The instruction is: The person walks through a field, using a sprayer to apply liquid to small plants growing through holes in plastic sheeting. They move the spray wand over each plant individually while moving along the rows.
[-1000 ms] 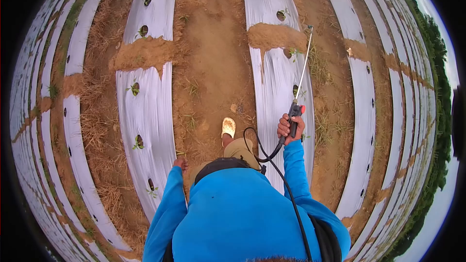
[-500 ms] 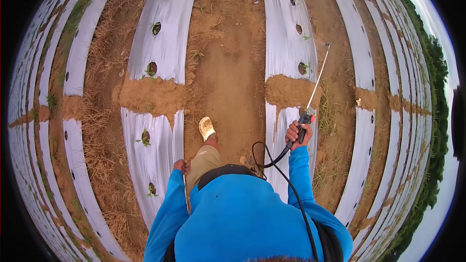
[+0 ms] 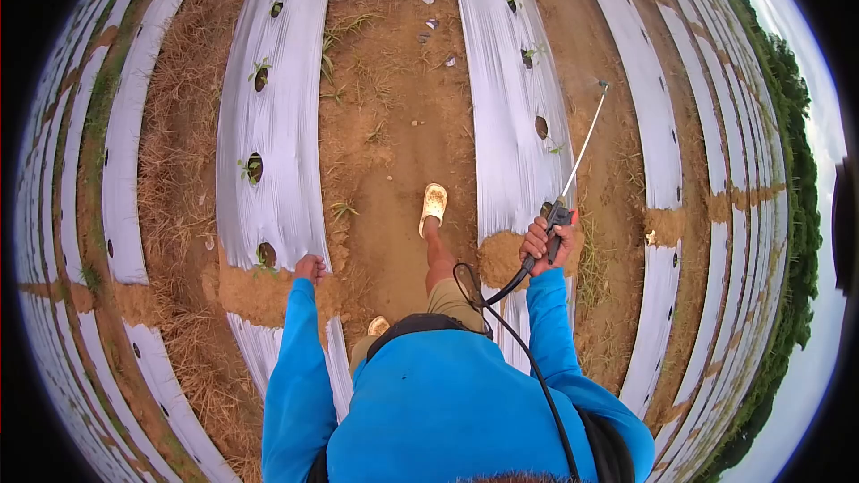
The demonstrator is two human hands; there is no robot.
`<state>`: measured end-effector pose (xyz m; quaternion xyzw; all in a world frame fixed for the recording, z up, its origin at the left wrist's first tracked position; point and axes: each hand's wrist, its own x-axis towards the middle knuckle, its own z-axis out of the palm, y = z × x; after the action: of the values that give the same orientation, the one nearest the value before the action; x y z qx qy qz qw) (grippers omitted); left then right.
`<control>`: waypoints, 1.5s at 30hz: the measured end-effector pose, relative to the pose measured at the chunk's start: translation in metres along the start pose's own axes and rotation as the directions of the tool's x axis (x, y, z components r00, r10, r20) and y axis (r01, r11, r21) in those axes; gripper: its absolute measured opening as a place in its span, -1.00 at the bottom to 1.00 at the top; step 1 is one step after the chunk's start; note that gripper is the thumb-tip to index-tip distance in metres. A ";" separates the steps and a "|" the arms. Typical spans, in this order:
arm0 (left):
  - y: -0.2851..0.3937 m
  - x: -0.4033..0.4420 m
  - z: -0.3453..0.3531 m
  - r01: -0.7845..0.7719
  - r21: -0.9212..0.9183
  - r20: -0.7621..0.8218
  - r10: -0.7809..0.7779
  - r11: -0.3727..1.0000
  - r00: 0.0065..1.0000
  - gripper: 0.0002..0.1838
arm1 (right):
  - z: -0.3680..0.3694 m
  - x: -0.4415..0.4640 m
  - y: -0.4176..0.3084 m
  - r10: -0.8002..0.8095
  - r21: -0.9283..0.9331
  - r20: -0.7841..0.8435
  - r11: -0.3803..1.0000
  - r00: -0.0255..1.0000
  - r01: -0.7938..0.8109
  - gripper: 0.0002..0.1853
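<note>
My right hand (image 3: 548, 246) is wrapped round the black handle of a spray wand (image 3: 583, 148). The thin metal lance slants up and to the right, its nozzle (image 3: 603, 84) over the soil beside the right-hand bed, with a faint haze near the tip. A black hose (image 3: 533, 360) loops from the handle back over my blue top. My left hand (image 3: 310, 268) hangs at the left with its fingers curled in and nothing visible in them. Below it lies the soil gap in the left-hand bed, near a planting hole (image 3: 267, 255).
Long beds under silvery plastic film (image 3: 273, 107) run forward on both sides, with small seedlings (image 3: 253, 168) in holes. Between them is a bare dirt path (image 3: 394, 179) with bits of litter (image 3: 429, 23). Dry straw (image 3: 183, 215) covers the furrow at left. Trees (image 3: 787, 89) line the far right.
I have stepped forward, so the beds and soil gaps have slid down the view. One clog is now farther ahead, and my left hand has swung forward. The wand stays in my right hand.
</note>
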<state>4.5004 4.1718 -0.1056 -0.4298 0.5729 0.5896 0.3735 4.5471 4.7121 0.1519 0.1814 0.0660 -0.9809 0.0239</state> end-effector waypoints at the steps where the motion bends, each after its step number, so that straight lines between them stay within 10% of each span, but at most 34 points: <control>1: 0.023 0.013 0.014 0.019 0.036 -0.048 -0.018 0.999 0.999 -0.79 | 0.002 0.039 -0.013 0.007 0.006 0.010 1.000 1.000 -0.007 -0.76; 5: 0.099 0.069 0.070 0.262 0.052 -0.171 -0.250 0.964 0.953 -0.84 | 0.012 0.195 -0.073 0.008 -0.068 -0.010 0.998 1.000 -0.008 -0.78; 15: 0.363 0.062 0.194 -0.046 -0.031 -0.090 0.043 0.998 0.995 -0.83 | 0.137 0.433 -0.183 0.172 -0.025 -0.122 0.984 0.978 -0.176 -0.78; 27: 0.653 0.239 0.245 0.306 0.034 -0.011 -0.306 0.951 0.952 -0.84 | 0.264 0.747 -0.210 0.097 -0.131 -0.146 0.984 0.985 -0.116 -0.78; 40: 1.122 0.361 0.318 -0.164 -0.019 0.069 0.165 0.986 0.984 -0.82 | 0.386 1.083 -0.245 0.092 -0.113 -0.143 0.988 0.985 -0.109 -0.78; 45: 1.175 0.386 0.300 0.159 0.057 -0.127 -0.150 0.986 0.980 -0.83 | 0.426 1.237 -0.260 0.082 -0.067 -0.243 0.993 0.967 -0.101 -0.80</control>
<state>3.2447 4.3748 -0.0574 -0.4956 0.5789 0.5119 0.3965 3.2247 4.8826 0.1332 0.3002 0.0985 -0.9463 0.0681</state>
